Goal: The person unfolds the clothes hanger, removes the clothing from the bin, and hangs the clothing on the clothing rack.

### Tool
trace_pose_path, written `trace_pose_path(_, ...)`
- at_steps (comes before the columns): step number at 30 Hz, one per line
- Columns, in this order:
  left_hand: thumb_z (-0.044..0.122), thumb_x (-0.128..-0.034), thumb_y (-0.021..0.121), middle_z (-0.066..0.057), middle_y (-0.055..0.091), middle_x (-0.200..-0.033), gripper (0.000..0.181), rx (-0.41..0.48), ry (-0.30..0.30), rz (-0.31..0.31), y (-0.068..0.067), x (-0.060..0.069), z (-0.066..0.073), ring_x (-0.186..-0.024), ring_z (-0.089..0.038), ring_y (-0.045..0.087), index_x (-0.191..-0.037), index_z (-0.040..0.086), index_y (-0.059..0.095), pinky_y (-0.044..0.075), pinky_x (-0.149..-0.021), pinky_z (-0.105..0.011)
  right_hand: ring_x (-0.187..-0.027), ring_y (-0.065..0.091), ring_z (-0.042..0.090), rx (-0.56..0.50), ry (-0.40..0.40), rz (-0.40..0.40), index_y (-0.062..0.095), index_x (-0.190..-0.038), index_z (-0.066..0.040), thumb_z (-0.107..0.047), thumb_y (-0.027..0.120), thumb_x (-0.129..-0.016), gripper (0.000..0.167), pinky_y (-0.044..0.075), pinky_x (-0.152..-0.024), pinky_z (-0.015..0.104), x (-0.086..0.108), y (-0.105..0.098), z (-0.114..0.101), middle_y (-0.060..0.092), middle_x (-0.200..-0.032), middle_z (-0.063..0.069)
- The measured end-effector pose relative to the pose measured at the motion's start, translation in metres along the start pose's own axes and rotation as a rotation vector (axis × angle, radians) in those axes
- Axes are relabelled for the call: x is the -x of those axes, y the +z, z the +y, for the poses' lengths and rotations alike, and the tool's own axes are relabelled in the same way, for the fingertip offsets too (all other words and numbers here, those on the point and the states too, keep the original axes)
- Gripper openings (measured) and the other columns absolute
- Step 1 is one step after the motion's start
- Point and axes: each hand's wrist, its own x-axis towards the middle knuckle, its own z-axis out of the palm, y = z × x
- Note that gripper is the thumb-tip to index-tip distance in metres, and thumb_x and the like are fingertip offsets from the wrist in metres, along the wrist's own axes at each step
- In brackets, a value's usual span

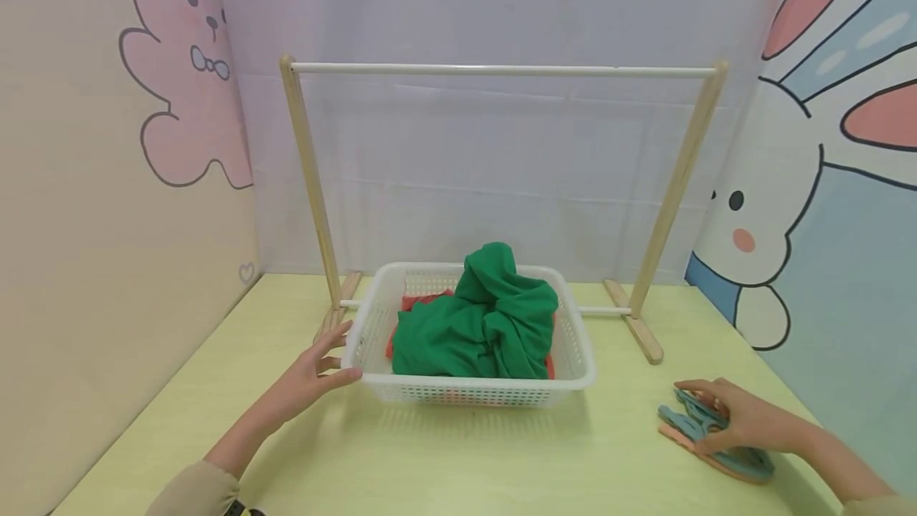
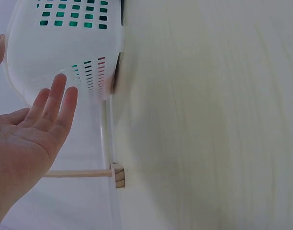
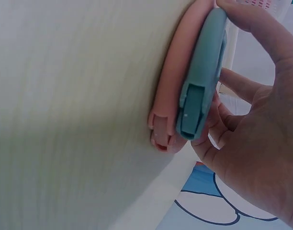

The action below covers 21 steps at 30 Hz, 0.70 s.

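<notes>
A white perforated basket (image 1: 473,390) holds crumpled green cloth (image 1: 494,333) over red cloth (image 1: 423,301). My left hand (image 1: 297,385) rests its spread fingers at the basket's left front corner; in the left wrist view that hand (image 2: 34,136) has nearly straight fingers beside the basket wall (image 2: 50,48). At the right of the table, my right hand (image 1: 759,420) holds a blue-green plastic piece (image 1: 684,424), like a folded hanger, between thumb and fingers. Against it lies a similar pink piece (image 1: 705,456). The right wrist view shows the blue-green piece (image 3: 204,72), pink piece (image 3: 173,81) and curved hand (image 3: 261,129).
Behind the basket stands a rack with a white top bar (image 1: 501,70), wooden posts (image 1: 677,181) and wooden feet (image 1: 637,325); its low white bar (image 1: 605,311) passes behind the basket. The pale yellow table (image 1: 458,468) meets walls with cartoon animals on both sides.
</notes>
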Motion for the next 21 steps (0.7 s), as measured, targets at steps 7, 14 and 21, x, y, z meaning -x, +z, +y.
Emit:
trace_pose_path(7,0.021,-0.0945,0.067,-0.03,0.034,-0.15,0.08,-0.001,0.005,0.002,0.0,0.0,0.0,-0.119,-0.04,0.06,-0.157,0.009,0.019,0.055,-0.093,-0.05,-0.096,0.049,0.016,0.021,0.032,0.016,0.037,-0.147,0.0,-0.03,0.077,-0.085,0.08,0.043,-0.074,0.035,-0.005,0.0,-0.005,0.045,-0.113,0.019)
trace_pose_path(14,0.021,-0.0942,0.067,-0.03,0.034,-0.15,0.08,-0.005,-0.001,0.003,0.001,0.0,-0.001,-0.118,-0.039,0.06,-0.157,0.009,0.019,0.055,-0.092,-0.05,-0.108,0.057,0.032,-0.02,-0.005,-0.046,0.032,-0.149,0.0,-0.027,0.073,-0.089,0.078,0.049,-0.076,0.044,-0.007,-0.012,-0.005,0.047,-0.13,0.032)
trace_pose_path(21,0.021,-0.0946,0.067,-0.03,0.033,-0.151,0.08,-0.006,0.006,-0.009,-0.001,-0.001,0.0,-0.117,-0.038,0.061,-0.157,0.009,0.018,0.055,-0.091,-0.05,-0.077,0.05,0.0,-0.136,-0.158,-0.117,0.039,-0.147,-0.003,-0.016,0.061,-0.098,0.056,0.04,-0.061,0.023,-0.017,-0.022,-0.003,0.06,-0.11,0.011)
